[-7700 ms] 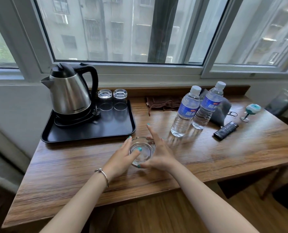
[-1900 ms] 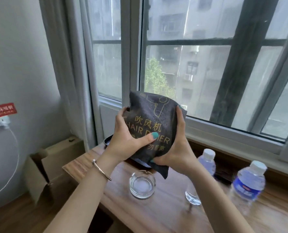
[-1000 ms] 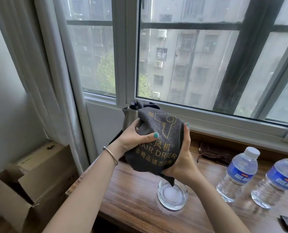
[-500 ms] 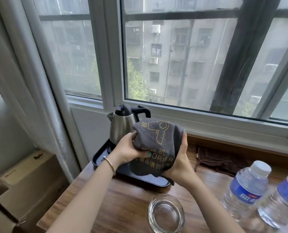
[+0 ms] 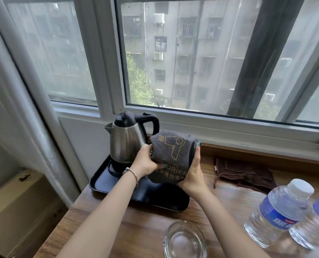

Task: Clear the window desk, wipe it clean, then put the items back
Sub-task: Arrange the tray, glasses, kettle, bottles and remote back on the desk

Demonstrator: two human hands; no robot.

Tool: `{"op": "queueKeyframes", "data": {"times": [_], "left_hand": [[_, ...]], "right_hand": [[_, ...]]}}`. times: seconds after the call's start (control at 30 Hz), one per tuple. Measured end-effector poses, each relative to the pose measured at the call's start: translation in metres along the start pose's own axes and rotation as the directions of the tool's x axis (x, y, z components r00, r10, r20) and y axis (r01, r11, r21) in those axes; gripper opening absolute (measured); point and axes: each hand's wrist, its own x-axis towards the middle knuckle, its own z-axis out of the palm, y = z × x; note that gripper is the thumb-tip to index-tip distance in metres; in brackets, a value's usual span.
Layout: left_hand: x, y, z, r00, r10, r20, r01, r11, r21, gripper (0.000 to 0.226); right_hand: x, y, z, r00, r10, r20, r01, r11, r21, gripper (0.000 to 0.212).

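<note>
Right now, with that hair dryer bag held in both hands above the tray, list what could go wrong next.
1. The hair dryer bag, gripped by the left hand and right hand, sits right beside the kettle; swinging it left could knock the kettle on its tray.
2. The glass ashtray lies near the desk's front edge under the forearms; a dropped elbow might push it off.
3. The water bottles stand close by the right arm and could tip.
</note>
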Motion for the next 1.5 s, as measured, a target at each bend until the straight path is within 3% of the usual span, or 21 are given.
{"op": "queueKeyframes", "data": {"times": [0.27,0.43,0.6,0.67,0.83,0.97,1.23,1.5], "left_hand": [[0.016,-0.04,0.006,0.999,-0.035,0.021,0.037,0.989,-0.141,0.069],[0.033,-0.045,0.007,0.999,0.04,0.023,-0.039,0.999,-0.028,0.066],[0.035,-0.054,0.009,0.996,0.089,0.019,-0.088,0.994,-0.057,0.071],[0.031,-0.059,0.011,0.992,0.121,0.02,-0.12,0.992,-0.043,0.082],[0.007,-0.076,0.012,0.975,0.213,0.058,-0.217,0.973,0.075,0.133],[-0.008,-0.088,0.01,0.953,0.292,0.082,-0.302,0.935,0.186,0.145],[-0.025,-0.089,0.013,0.942,0.335,0.019,-0.318,0.874,0.367,0.14],[-0.028,-0.072,0.025,0.958,0.271,-0.094,-0.209,0.884,0.417,0.13]], "right_hand": [[0.0,-0.002,0.014,0.991,0.134,0.026,-0.119,0.942,-0.313,0.151],[0.01,-0.003,0.018,0.973,0.225,-0.044,-0.224,0.892,-0.393,0.156],[0.011,0.006,0.022,0.973,0.22,-0.061,-0.227,0.891,-0.394,0.155],[0.006,0.009,0.023,0.971,0.23,-0.066,-0.237,0.892,-0.385,0.155],[-0.004,0.01,0.024,0.968,0.24,-0.068,-0.247,0.883,-0.4,0.161],[-0.011,0.01,0.022,0.965,0.247,-0.091,-0.263,0.886,-0.381,0.16],[-0.019,0.007,0.024,0.955,0.266,-0.131,-0.295,0.887,-0.355,0.157],[-0.033,-0.005,0.027,0.955,0.257,-0.146,-0.293,0.888,-0.355,0.151]]}}
